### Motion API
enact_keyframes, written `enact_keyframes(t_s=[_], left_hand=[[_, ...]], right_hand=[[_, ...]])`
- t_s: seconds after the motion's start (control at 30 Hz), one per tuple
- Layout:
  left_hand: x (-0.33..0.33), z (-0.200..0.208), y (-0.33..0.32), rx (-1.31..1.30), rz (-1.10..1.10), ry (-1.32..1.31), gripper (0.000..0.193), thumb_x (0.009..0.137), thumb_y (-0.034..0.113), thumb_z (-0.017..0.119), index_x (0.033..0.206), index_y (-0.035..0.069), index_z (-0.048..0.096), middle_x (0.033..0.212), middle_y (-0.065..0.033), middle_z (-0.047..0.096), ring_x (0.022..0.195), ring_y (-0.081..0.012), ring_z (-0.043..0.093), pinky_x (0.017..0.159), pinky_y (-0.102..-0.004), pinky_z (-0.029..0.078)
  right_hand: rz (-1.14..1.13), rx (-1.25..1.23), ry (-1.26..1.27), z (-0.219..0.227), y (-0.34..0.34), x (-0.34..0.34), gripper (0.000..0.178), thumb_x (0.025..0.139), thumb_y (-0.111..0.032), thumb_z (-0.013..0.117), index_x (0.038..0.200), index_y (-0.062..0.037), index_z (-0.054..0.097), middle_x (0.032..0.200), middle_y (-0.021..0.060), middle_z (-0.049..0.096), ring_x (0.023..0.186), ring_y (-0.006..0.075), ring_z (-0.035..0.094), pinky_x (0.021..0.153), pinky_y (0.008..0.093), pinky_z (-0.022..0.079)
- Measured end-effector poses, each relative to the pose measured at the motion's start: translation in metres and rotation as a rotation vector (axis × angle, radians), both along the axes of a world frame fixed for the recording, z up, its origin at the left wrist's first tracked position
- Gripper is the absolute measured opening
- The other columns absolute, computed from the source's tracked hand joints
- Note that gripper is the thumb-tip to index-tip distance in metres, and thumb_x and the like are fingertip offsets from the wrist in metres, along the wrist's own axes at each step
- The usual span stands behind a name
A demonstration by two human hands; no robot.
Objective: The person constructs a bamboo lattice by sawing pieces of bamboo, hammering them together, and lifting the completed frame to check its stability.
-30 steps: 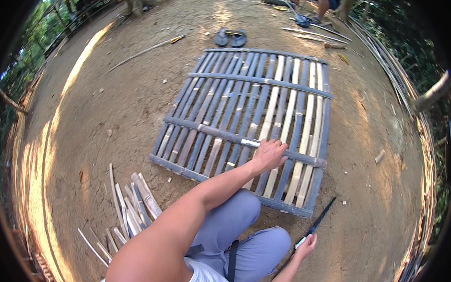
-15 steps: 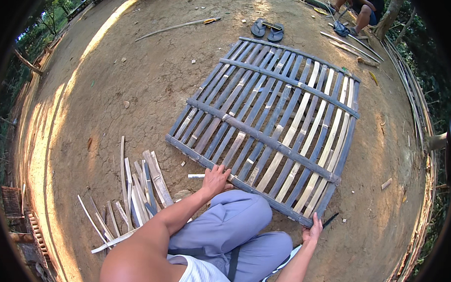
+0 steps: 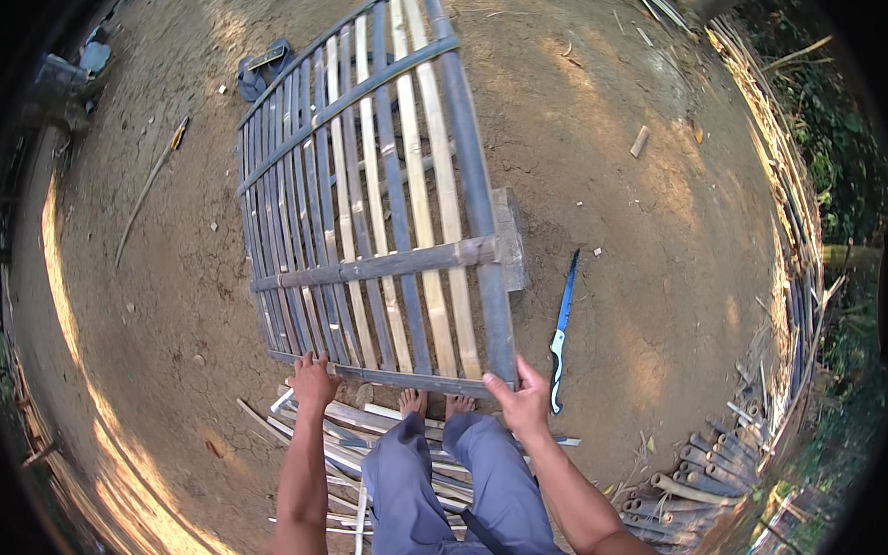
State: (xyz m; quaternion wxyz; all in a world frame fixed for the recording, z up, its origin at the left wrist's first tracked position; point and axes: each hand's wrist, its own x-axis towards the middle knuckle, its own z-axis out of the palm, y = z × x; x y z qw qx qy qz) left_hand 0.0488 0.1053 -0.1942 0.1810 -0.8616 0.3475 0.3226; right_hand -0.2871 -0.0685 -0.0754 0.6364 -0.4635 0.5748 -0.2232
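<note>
A slatted bamboo panel (image 3: 384, 266), with dark and pale strips fixed across darker rails, slants up in front of me. My left hand (image 3: 313, 381) is closed over its near rail, toward the left end. At the near right corner my right hand (image 3: 525, 406) grips the panel, thumb on top and fingers underneath. A wooden block (image 3: 507, 241) shows partly from beneath the panel's right side. My bare feet (image 3: 413, 402) are just under the near rail.
A saw (image 3: 561, 331) with a blue blade lies on the dirt at right. Loose bamboo strips (image 3: 345, 455) spread around my legs. Cut bamboo poles (image 3: 696, 482) are piled at lower right. Dark sandals (image 3: 253, 77) sit beyond the panel, and a long thin stick (image 3: 151, 199) lies left.
I have gone from sitting to standing. The panel has been raised at its near edge and sits farther left in view. My right hand stays at its corner, and the saw is now fully visible.
</note>
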Motion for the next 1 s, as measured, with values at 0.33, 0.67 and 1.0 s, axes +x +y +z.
enact_keyframes(t_s=[0.33, 0.67, 1.0], left_hand=[[0.101, 0.360, -0.126, -0.872, 0.431, 0.192, 0.079, 0.097, 0.057, 0.065, 0.151, 0.001, 0.050, 0.134, -0.0250, 0.064, 0.119, -0.0338, 0.065, 0.099, -0.0430, 0.052], [0.146, 0.402, -0.069, -0.437, 0.021, -0.233, 0.076, 0.080, 0.036, 0.081, 0.141, -0.001, 0.055, 0.103, -0.0224, 0.071, 0.096, -0.0360, 0.071, 0.087, -0.0477, 0.057], [0.203, 0.385, 0.040, -0.589, 0.026, -0.365, 0.036, 0.085, 0.024, 0.078, 0.111, 0.003, 0.065, 0.085, -0.0185, 0.070, 0.077, -0.0382, 0.067, 0.069, -0.0481, 0.053]], right_hand=[[0.549, -0.080, -0.141, 0.187, 0.179, 0.143, 0.092, 0.088, -0.029, 0.081, 0.154, 0.0134, 0.032, 0.153, 0.0313, 0.042, 0.144, 0.0394, 0.044, 0.118, 0.0383, 0.037], [1.247, 0.120, -0.552, 0.169, 0.297, 0.259, 0.108, 0.093, -0.043, 0.070, 0.162, 0.0080, 0.005, 0.169, 0.0283, 0.011, 0.158, 0.0372, 0.015, 0.128, 0.0407, 0.019], [1.496, 0.286, -0.643, 0.135, 0.184, 0.321, 0.085, 0.090, -0.038, 0.075, 0.158, -0.0032, 0.037, 0.149, 0.0235, 0.052, 0.135, 0.0337, 0.054, 0.112, 0.0399, 0.043]])
